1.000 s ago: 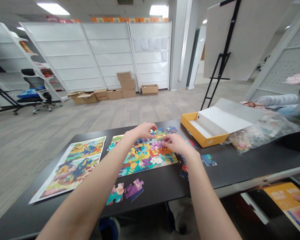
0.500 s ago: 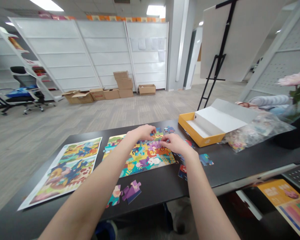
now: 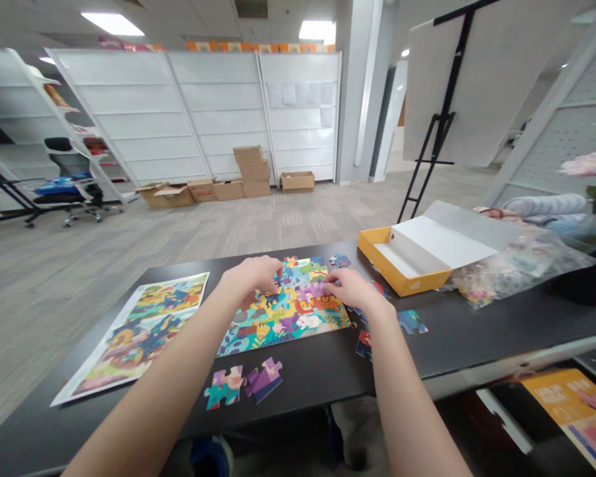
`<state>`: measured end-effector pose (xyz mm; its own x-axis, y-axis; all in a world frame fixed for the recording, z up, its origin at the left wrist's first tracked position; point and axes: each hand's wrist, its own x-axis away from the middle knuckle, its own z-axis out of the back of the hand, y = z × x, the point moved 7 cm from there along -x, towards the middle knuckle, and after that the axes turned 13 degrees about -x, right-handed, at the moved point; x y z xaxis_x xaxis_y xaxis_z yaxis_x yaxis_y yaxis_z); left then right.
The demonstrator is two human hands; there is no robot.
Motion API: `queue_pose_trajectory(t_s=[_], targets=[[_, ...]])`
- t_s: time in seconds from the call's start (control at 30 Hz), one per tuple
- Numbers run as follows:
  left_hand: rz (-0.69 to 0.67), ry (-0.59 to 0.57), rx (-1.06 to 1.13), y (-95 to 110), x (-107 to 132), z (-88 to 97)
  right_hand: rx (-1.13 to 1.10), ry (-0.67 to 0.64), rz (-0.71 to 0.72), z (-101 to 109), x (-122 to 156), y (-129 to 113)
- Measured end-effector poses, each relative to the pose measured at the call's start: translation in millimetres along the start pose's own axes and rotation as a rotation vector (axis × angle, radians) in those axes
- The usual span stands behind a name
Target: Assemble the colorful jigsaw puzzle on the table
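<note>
Purple and teal, 2 pieces (image 3: 265,381) lie loose at lower centre, others (image 3: 412,322) centre right; the mid-frame puzzle (image 3: 285,317) looks mostly joined, left hand (image 3: 256,273) and right hand (image 3: 351,289) curled, whether pinching I cannot tell.

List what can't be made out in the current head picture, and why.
Head view: part of the puzzle, hidden by the left hand and forearm.
Head view: whether the right hand grips a piece; too small.
Head view: part of the red loose piece, behind the right forearm.
Head view: contents of the plastic bag, too blurred.
Head view: rest of the orange printed item, past the right edge.
</note>
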<state>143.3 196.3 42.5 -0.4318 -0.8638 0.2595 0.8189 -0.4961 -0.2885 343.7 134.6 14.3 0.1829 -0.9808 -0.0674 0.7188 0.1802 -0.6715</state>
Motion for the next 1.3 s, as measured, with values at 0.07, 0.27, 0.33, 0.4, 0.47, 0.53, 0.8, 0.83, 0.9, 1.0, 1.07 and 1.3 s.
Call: queue_pose_trajectory(t_s=[0.07, 0.27, 0.33, 0.4, 0.47, 0.53, 0.8, 0.83, 0.9, 1.0, 1.07, 1.3], targets=[[0.01, 0.036, 0.007, 4.1, 3.8, 0.2, 0.01, 0.014, -0.01, 0.5, 0.2, 3.6], [-0.221, 0.223, 0.08, 64.5, 2.7, 11.5, 0.065, 0.043, -0.046, 0.1, -3.1, 16.4], [-0.215, 0.247, 0.063, 79.4, -1.8, 10.4, 0.071, 0.039, -0.049, 0.2, -4.1, 17.6], [-0.209, 0.281, 0.06, 88.5, -6.0, 9.4, 0.073, 0.035, -0.049, 0.5, -4.6, 17.3], [-0.23, 0.31, 0.073, 93.2, -9.1, 9.2, 0.074, 0.026, -0.045, 0.5, -4.7, 16.2], [-0.26, 0.328, 0.085, 94.3, -11.1, 9.6, 0.074, 0.018, -0.044, 0.4, -4.3, 15.1], [-0.228, 0.381, 0.114, 75.0, -27.5, 11.2, 0.037, 0.0, -0.052, 0.7, 0.9, 8.8], [-0.211, 0.392, 0.116, 71.6, -31.4, 11.1, 0.04, -0.005, -0.055, 0.8, 1.5, 8.1], [-0.197, 0.398, 0.118, 67.5, -39.5, 10.5, 0.048, -0.012, -0.062, 1.2, 2.4, 7.1], [-0.211, 0.368, 0.111, 67.0, -50.0, 8.5, 0.049, -0.022, -0.063, 0.9, 3.3, 6.7], [-0.221, 0.356, 0.108, 67.8, -54.0, 7.7, 0.046, -0.026, -0.064, 0.3, 3.7, 7.2], [-0.238, 0.333, 0.081, 69.2, -57.2, 5.5, 0.027, -0.018, -0.054, 0.3, 4.5, 6.8]])
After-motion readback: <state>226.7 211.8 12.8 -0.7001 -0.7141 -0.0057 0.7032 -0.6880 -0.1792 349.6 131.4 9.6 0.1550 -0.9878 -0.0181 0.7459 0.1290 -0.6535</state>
